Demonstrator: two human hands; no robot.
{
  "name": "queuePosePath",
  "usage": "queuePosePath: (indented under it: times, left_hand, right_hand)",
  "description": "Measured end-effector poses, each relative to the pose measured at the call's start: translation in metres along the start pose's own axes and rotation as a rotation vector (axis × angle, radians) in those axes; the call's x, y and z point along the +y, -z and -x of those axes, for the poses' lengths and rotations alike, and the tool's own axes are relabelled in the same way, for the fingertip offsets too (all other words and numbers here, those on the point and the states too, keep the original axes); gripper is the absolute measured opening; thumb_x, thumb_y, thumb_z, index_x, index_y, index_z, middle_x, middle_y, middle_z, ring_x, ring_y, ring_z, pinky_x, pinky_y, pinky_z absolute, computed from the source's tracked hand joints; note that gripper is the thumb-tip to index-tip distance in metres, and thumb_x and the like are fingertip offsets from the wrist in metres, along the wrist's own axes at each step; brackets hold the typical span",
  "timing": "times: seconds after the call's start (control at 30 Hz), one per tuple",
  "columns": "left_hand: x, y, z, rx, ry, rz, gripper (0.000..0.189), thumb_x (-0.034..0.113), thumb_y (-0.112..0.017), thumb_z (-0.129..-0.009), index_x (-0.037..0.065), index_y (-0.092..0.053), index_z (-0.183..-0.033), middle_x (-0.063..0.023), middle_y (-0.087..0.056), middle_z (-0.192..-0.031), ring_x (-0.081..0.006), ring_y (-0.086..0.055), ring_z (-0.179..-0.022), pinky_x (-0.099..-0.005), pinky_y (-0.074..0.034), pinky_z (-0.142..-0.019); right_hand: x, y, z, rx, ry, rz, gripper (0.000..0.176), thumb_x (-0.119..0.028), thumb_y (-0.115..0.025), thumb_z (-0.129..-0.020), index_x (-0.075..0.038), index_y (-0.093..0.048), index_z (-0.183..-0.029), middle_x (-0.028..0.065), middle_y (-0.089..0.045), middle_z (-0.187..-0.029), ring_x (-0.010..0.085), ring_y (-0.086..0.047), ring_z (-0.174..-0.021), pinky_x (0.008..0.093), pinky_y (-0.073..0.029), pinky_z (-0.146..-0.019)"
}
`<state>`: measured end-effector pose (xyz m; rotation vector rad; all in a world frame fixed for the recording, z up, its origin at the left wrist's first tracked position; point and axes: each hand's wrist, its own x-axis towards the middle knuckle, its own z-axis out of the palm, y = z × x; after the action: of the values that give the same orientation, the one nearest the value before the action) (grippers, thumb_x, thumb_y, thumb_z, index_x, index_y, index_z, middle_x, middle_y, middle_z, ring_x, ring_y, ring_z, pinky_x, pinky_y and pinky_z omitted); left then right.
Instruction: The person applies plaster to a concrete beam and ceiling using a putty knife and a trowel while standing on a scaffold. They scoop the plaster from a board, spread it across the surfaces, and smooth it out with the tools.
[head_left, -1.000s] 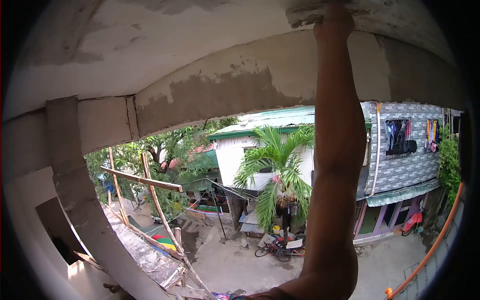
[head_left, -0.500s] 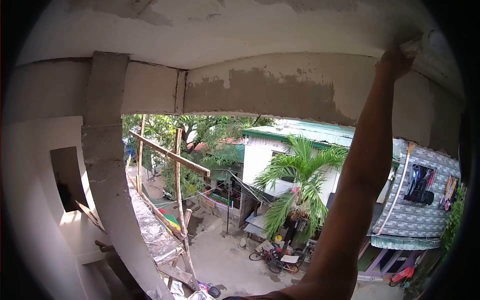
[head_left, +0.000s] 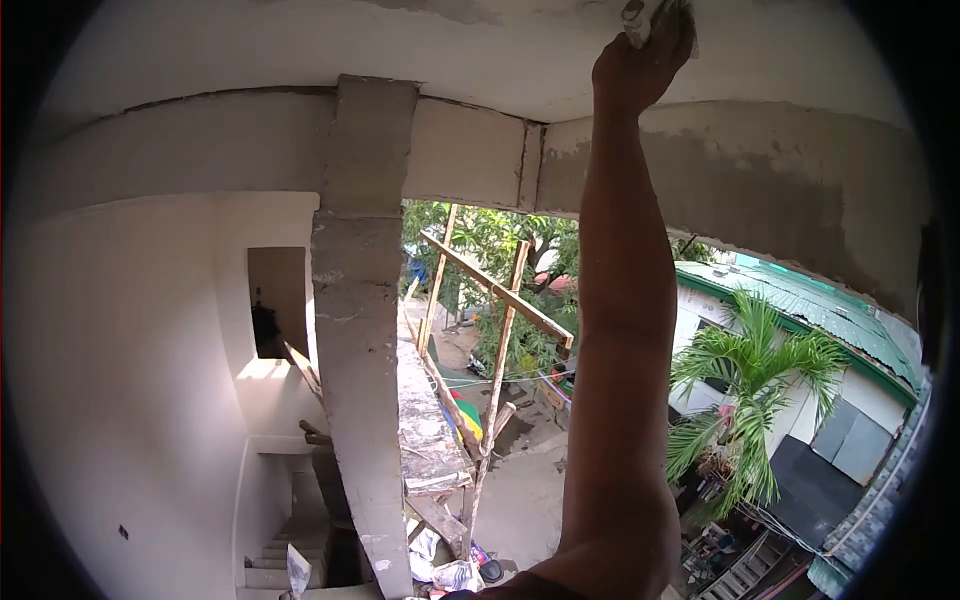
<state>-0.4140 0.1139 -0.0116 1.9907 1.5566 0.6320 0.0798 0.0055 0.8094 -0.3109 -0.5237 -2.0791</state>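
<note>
My right hand [head_left: 645, 65] is raised overhead, its fingers wrapped round a trowel [head_left: 634, 22] with a pale, smeared handle. The trowel is up against the ceiling [head_left: 480, 60]; its blade is mostly hidden by the hand and the upper frame edge. At the bottom left, a putty knife [head_left: 298, 570] with a whitish blade points upward. Its lower end is cut off by the frame, and my left hand is out of sight.
A grey concrete column [head_left: 362, 400] stands left of my arm, beneath a patchy plastered beam [head_left: 740, 170]. Beyond the opening are wooden scaffold poles [head_left: 500, 350], a palm [head_left: 745, 370] and a green-roofed house [head_left: 800, 310]. Stairs [head_left: 285, 550] descend at lower left.
My right hand has swept leftward along the ceiling with the trowel. The view has turned left, so the column sits nearer the middle, and the putty knife has come into view.
</note>
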Motion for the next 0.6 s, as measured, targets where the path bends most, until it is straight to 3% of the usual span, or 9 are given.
queuePosePath:
  times: [0.03, 0.07, 0.1, 0.23, 0.3, 0.33, 0.37, 0.43, 0.6]
  left_hand:
    - [0.01, 0.015, 0.01, 0.006, 0.059, -0.005, 0.043, 0.035, -0.056, -0.097, 0.009, -0.056, -0.132, -0.0188, -0.066, -0.114, -0.0292, -0.064, -0.101, -0.0397, -0.051, -0.084]
    - [0.003, 0.008, 0.004, 0.267, -0.138, 0.239, 0.034, 0.007, -0.063, -0.081, 0.001, -0.063, -0.114, -0.0167, -0.064, -0.078, -0.0314, -0.067, -0.075, -0.0417, -0.053, -0.071]
    - [0.039, 0.036, 0.009, 0.268, 0.038, 0.285, 0.019, 0.011, -0.061, -0.083, 0.0, -0.065, -0.098, -0.0134, -0.061, -0.067, -0.0258, -0.063, -0.065, -0.0391, -0.051, -0.066]
    - [0.05, 0.095, -0.014, 0.383, 0.071, 0.436, 0.028, 0.024, -0.062, -0.089, -0.002, -0.057, -0.101, -0.0128, -0.059, -0.071, -0.0272, -0.059, -0.063, -0.0394, -0.048, -0.064]
    - [0.067, 0.142, -0.016, 0.461, 0.073, 0.248, 0.035, 0.025, -0.061, -0.091, 0.0, -0.058, -0.116, -0.015, -0.064, -0.078, -0.0269, -0.063, -0.068, -0.039, -0.049, -0.067]
    - [0.081, 0.167, -0.013, 0.47, 0.081, 0.214, 0.039, 0.025, -0.062, -0.092, 0.0, -0.057, -0.122, -0.0175, -0.066, -0.083, -0.0302, -0.064, -0.075, -0.04, -0.049, -0.072]
    - [0.088, 0.185, -0.014, 0.486, 0.083, 0.175, 0.04, 0.024, -0.061, -0.093, 0.0, -0.056, -0.124, -0.0187, -0.067, -0.088, -0.0311, -0.066, -0.081, -0.041, -0.05, -0.076]
    - [0.116, 0.222, -0.009, 0.507, 0.06, 0.086, 0.039, 0.02, -0.058, -0.094, 0.0, -0.054, -0.126, -0.0202, -0.067, -0.099, -0.036, -0.066, -0.092, -0.0442, -0.05, -0.084]
    - [0.145, 0.273, 0.003, 0.678, -0.125, -0.375, 0.031, 0.02, -0.057, -0.095, 0.003, -0.054, -0.122, -0.017, -0.066, -0.096, -0.0306, -0.069, -0.083, -0.0412, -0.056, -0.07]
  right_hand:
    - [-0.016, -0.007, 0.016, 0.059, -0.019, -0.02, 0.043, -0.002, -0.052, -0.08, 0.005, -0.056, -0.123, 0.0145, -0.062, -0.11, 0.0239, -0.061, -0.096, 0.0355, -0.049, -0.088]
    - [-0.027, -0.001, 0.038, -0.154, -0.158, -0.031, 0.056, -0.006, -0.057, -0.079, 0.0, -0.05, -0.134, 0.0184, -0.05, -0.136, 0.0347, -0.048, -0.127, 0.0447, -0.044, -0.104]
    - [-0.041, 0.008, 0.05, -0.22, -0.213, -0.175, 0.053, -0.011, -0.06, -0.08, -0.002, -0.053, -0.132, 0.0183, -0.055, -0.131, 0.036, -0.053, -0.122, 0.0445, -0.045, -0.101]
    - [-0.069, 0.03, 0.202, -0.454, -0.517, -0.529, 0.047, -0.04, -0.074, -0.085, -0.006, -0.067, -0.118, 0.0142, -0.07, -0.113, 0.0253, -0.069, -0.097, 0.0357, -0.055, -0.078]
    - [-0.119, 0.111, 0.28, -0.779, -0.27, -0.488, 0.044, -0.019, -0.076, -0.087, 0.005, -0.061, -0.12, 0.0127, -0.07, -0.11, 0.0168, -0.068, -0.092, 0.0288, -0.055, -0.08]
    - [-0.215, 0.191, 0.229, -0.753, -0.686, -0.726, 0.041, -0.018, -0.07, -0.091, 0.007, -0.059, -0.121, 0.0166, -0.066, -0.117, 0.0211, -0.067, -0.099, 0.0319, -0.054, -0.084]
    - [-0.236, 0.226, 0.248, -0.778, -0.212, -0.665, 0.035, -0.014, -0.061, -0.096, 0.008, -0.057, -0.123, 0.0206, -0.061, -0.123, 0.029, -0.064, -0.107, 0.0382, -0.052, -0.092]
    - [-0.308, 0.311, 0.265, -0.829, -0.329, -1.118, 0.032, -0.009, -0.052, -0.098, 0.007, -0.055, -0.126, 0.0259, -0.058, -0.125, 0.04, -0.058, -0.116, 0.0485, -0.049, -0.097]
    - [-0.407, 0.486, 0.301, -1.586, -1.491, -1.499, 0.033, 0.0, -0.057, -0.088, 0.007, -0.056, -0.12, 0.0224, -0.061, -0.119, 0.0293, -0.061, -0.107, 0.0355, -0.047, -0.092]
